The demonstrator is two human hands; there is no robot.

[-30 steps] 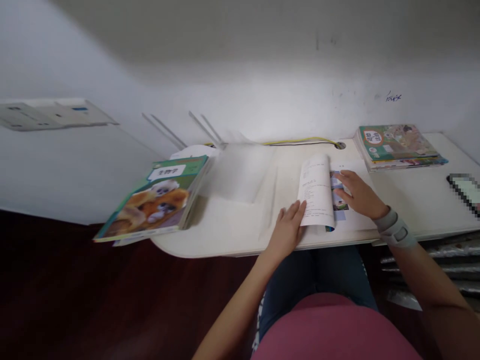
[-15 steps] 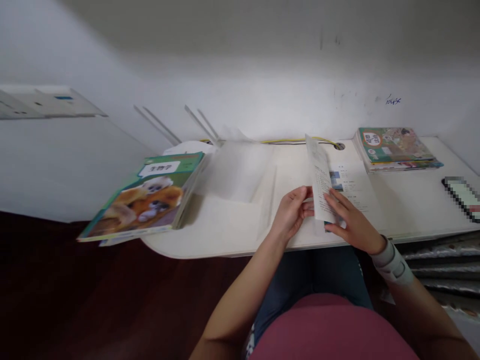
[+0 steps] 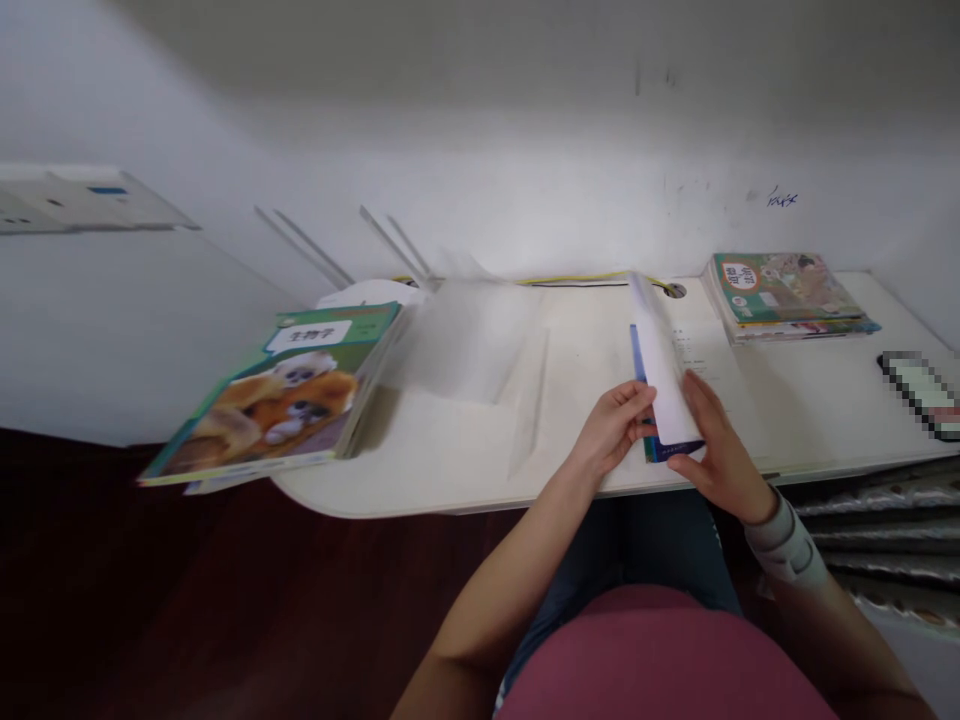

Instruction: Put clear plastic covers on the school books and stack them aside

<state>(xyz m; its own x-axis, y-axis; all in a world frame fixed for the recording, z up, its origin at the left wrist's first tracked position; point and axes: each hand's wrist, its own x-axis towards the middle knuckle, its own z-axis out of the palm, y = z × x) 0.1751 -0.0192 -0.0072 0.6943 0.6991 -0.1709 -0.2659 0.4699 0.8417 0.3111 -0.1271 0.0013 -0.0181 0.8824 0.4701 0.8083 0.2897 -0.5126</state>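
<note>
An open book (image 3: 664, 390) lies near the front edge of the desk, one white leaf raised and curled across its middle. A blue strip shows at its left side and a dark blue part at its bottom. My left hand (image 3: 619, 428) pinches the raised leaf by its left edge between thumb and fingers. Against the leaf's right side rests my right hand (image 3: 721, 462), fingers spread and thumb apart near the bottom corner. Under that hand lies a printed page (image 3: 716, 365), partly covered.
Textbooks with a monkey cover (image 3: 289, 395) overhang the desk's left end. Beside them are translucent sheets (image 3: 469, 345). At the back right stands a stack of books (image 3: 787, 290), with a pixelated phone-like object (image 3: 922, 390) right of it. A yellow cable (image 3: 577, 279) runs along the wall.
The raised leaf has turned from a printed face to a blank white one, and the blue strip has appeared. My left hand has moved right and down to the leaf's edge.
</note>
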